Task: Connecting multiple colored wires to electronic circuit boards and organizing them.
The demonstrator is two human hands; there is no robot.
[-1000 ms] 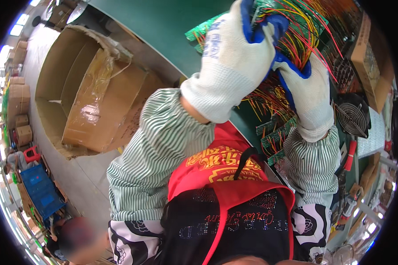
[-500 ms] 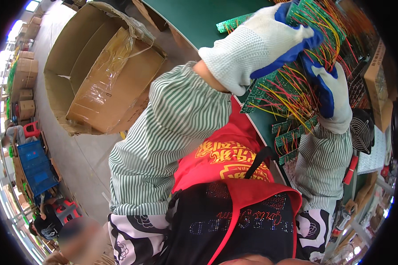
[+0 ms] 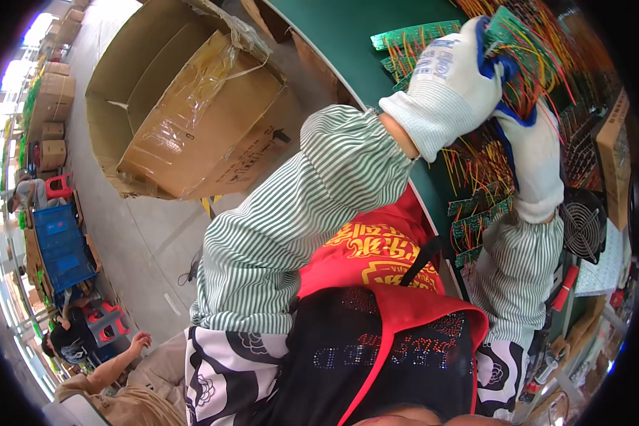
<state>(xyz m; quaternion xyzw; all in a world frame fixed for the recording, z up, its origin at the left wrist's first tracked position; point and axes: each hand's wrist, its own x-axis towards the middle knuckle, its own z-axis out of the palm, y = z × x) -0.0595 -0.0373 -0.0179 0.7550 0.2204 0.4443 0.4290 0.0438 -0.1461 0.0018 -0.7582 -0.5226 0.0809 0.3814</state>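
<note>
My left hand (image 3: 451, 82), in a white knit glove with blue coating, is closed at the edge of a green circuit board (image 3: 510, 30). Red, yellow and orange wires (image 3: 536, 67) trail from that board. Just below, my right hand (image 3: 536, 153), gloved alike, is closed around the wires, its fingertips partly hidden behind them and the left glove. Beneath both hands the green worktable (image 3: 326, 32) carries more wired boards. One long board strip (image 3: 415, 34) lies beyond my left hand, and several small wired boards (image 3: 472, 224) lie beside my right forearm.
A large open cardboard box (image 3: 192, 121) stands on the floor to the left. At the right are a small black fan (image 3: 582, 226) and a cardboard piece (image 3: 613, 160). A person (image 3: 113, 383) is at lower left, near a blue cart (image 3: 60, 245).
The large wired board panel that hung below my hands no longer shows there. My left hand has moved down and right, closer to the right hand. A person's arm has come into view at lower left.
</note>
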